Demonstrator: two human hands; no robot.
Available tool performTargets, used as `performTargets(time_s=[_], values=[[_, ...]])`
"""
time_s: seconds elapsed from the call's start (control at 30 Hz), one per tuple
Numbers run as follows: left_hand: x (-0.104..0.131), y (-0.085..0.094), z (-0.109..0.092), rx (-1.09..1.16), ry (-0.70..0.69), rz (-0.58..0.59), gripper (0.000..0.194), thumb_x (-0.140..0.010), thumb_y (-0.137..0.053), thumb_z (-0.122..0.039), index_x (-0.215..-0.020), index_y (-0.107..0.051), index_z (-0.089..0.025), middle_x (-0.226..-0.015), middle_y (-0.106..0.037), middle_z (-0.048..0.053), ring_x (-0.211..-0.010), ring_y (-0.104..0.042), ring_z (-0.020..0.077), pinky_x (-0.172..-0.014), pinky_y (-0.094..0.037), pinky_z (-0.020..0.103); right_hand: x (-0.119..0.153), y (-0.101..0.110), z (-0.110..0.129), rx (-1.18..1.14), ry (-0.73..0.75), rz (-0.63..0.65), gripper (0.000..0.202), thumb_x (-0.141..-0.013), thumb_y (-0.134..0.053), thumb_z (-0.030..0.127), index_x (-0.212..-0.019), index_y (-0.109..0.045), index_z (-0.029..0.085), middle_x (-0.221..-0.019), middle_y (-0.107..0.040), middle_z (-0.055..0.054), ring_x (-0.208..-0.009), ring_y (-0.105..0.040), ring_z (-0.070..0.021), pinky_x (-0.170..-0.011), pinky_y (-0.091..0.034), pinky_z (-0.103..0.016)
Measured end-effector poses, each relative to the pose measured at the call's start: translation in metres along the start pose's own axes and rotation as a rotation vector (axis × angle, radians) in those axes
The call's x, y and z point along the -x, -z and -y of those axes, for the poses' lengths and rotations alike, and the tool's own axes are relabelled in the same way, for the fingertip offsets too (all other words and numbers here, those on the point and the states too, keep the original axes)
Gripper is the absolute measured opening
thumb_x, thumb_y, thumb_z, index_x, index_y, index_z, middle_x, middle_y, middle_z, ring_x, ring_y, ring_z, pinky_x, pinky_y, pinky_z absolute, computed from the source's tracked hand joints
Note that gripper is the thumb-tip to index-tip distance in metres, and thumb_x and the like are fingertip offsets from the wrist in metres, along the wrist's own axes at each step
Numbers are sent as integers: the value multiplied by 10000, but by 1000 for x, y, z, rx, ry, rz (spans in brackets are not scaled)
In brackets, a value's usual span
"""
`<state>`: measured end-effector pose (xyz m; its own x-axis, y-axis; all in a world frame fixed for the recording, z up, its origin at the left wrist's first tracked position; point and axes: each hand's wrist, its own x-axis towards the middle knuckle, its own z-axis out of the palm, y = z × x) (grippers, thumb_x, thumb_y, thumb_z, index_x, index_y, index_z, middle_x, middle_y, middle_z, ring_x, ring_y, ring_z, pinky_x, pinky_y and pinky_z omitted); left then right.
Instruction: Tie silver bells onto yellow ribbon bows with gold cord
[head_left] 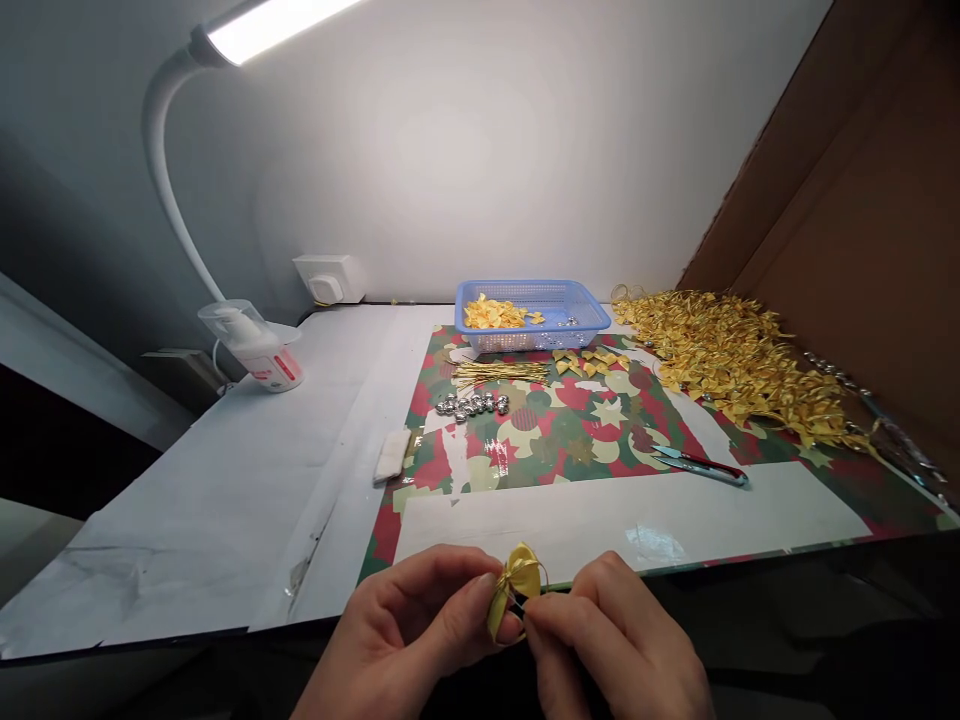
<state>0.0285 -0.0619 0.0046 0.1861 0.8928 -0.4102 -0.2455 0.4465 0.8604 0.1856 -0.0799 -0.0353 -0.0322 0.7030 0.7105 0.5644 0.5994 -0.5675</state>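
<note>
Just off the table's front edge, my left hand point(420, 630) pinches a gold ribbon bow point(523, 572) between thumb and fingers. A thin gold cord point(545, 572) loops out from the bow's middle. My right hand point(619, 640) is closed at the bow's lower right, thumb and forefinger pinching the cord; the exact end they grip is hidden. Beyond the hands lie silver jingle bells point(472, 405), a bundle of gold cords point(501, 373) and several loose gold bows point(589, 361).
A blue basket point(534, 342) with gold bows inside stands by the wall. Finished-looking gold bows with cords form a large pile point(735, 355) at right. Small thread snips point(705, 467), a white pad point(391, 456), a pump bottle point(262, 355) and a lamp point(161, 130) are also around.
</note>
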Motion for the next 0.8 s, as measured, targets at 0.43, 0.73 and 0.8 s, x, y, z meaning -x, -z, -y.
performTargets(time_s=[0.43, 0.73, 0.8], values=[[-3, 9, 4, -19, 52, 55, 134, -797, -800, -315, -832, -803, -185, -787, -786, 39, -773, -698, 158, -744, -570, 192, 0, -1, -1, -16, -14, 27, 138, -864, -611, 24, -824, -647, 151, -665, -409, -1, -608, -393, -130, -525, -307, -270], [0, -1, 0, -39, 24, -8, 155, -701, -868, -294, -770, -807, -170, -748, -784, 49, -718, -699, 170, -718, -592, 223, -1, -3, -2, -27, -12, 17, 141, -869, -607, 33, -797, -637, 151, -664, -402, 3, -596, -385, -120, -512, -292, -268], [0, -2, -1, -26, 31, -32, 164, -677, -885, -286, -759, -804, -169, -729, -779, 42, -690, -695, 159, -696, -589, 213, -1, -2, -2, -32, -13, 16, 144, -872, -600, 32, -804, -643, 151, -660, -405, 3, -591, -387, -121, -509, -292, -267]])
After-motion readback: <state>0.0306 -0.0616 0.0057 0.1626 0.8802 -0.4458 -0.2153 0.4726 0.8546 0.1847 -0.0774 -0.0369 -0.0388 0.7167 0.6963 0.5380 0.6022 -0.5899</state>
